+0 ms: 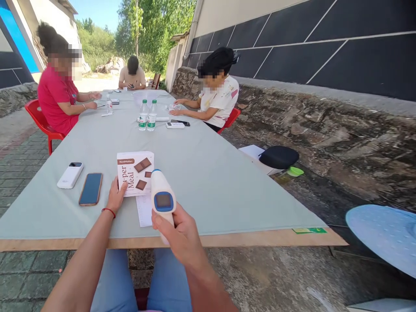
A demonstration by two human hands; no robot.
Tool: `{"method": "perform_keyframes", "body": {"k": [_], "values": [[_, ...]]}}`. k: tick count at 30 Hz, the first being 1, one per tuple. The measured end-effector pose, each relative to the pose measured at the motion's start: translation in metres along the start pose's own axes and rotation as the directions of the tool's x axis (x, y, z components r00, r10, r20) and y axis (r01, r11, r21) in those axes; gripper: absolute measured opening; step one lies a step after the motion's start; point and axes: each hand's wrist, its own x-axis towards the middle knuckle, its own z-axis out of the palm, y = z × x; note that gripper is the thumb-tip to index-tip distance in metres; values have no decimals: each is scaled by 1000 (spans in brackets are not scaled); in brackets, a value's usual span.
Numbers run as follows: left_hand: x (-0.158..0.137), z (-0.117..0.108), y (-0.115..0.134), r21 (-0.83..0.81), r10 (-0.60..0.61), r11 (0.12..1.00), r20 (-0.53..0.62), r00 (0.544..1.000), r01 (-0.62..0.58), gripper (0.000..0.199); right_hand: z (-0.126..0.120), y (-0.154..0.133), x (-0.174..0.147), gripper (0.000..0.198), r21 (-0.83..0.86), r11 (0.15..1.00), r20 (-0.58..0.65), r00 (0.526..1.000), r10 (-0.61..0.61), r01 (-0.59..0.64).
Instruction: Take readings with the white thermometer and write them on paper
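Observation:
My right hand (178, 232) is closed round the handle of a white and blue infrared thermometer (159, 184). Its small dark screen faces me, and its front end points away across the table, just right of a white box (130, 180). Brown chocolate pieces and lettering are printed on that box, which stands tilted on the table. With thumb and fingers at its lower left edge, my left hand (117, 195) holds the box. A printed paper sheet (143, 211) lies partly under the box and behind the thermometer.
Left of the box lie a smartphone (91, 189) and a white power bank (70, 175). Two water bottles (147, 116) stand mid-table, near another white device (175, 125). Three people sit round the table (234, 182). A light blue round object (383, 234) is at right.

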Motion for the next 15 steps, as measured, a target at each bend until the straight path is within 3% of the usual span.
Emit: {"method": "perform_keyframes", "body": {"k": [4,6,8,10,12,15], "values": [[6,-19,10,-113,-87,987,248,965,118,66,-57,39,36,41,-299,952,-38,998,49,-58],[10,-26,15,-129,-66,985,312,948,111,66,-87,59,57,38,-537,837,-82,994,72,-104],[14,-28,18,-131,-21,989,300,954,63,62,-111,78,73,29,-758,628,-114,984,140,-177],[19,-23,19,-135,14,991,236,972,18,60,-124,92,84,21,-872,455,-103,976,192,-181],[26,-14,17,-150,28,989,160,987,-4,59,-130,103,89,18,-922,355,-79,972,219,-155],[38,-1,8,-169,15,986,105,994,3,56,-130,112,92,21,-947,292,-66,970,235,-136]]}}
